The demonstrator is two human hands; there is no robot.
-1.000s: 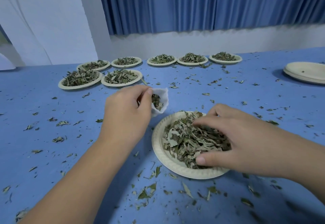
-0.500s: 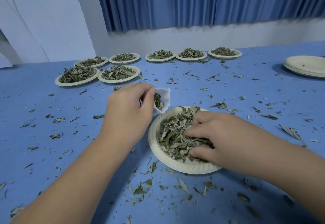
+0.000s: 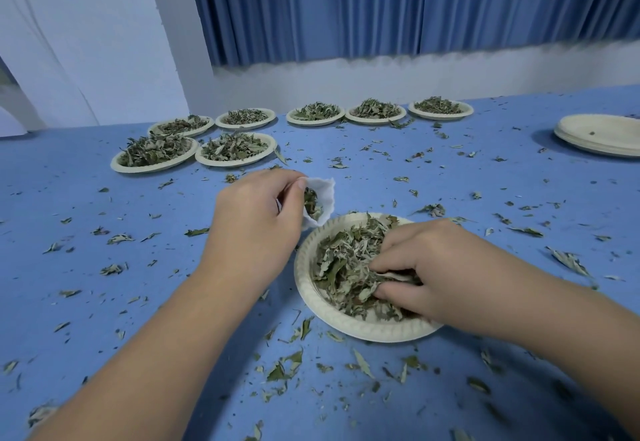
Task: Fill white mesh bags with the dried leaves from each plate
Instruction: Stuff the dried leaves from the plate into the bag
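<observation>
Since half a second earlier, the right hand (image 3: 446,267) had been drawn closer over the near plate (image 3: 308,288), and its fingers had been curled more tightly. A clump of the dried leaves (image 3: 343,264) heaped on that plate was pinched between fingers and thumb. The left hand (image 3: 252,229) was kept where it had been; the white mesh bag (image 3: 323,191) was gripped by it at the rim, with the mouth held open just beyond the plate's far-left edge and some leaves seen inside. Loose leaf scraps (image 3: 287,368) were scattered across the blue table (image 3: 450,191). Farther back, seven leaf-filled plates (image 3: 235,149) were set out in rows, and a stack of empty plates (image 3: 599,134) was placed far right — all before a blue curtain (image 3: 381,7).
</observation>
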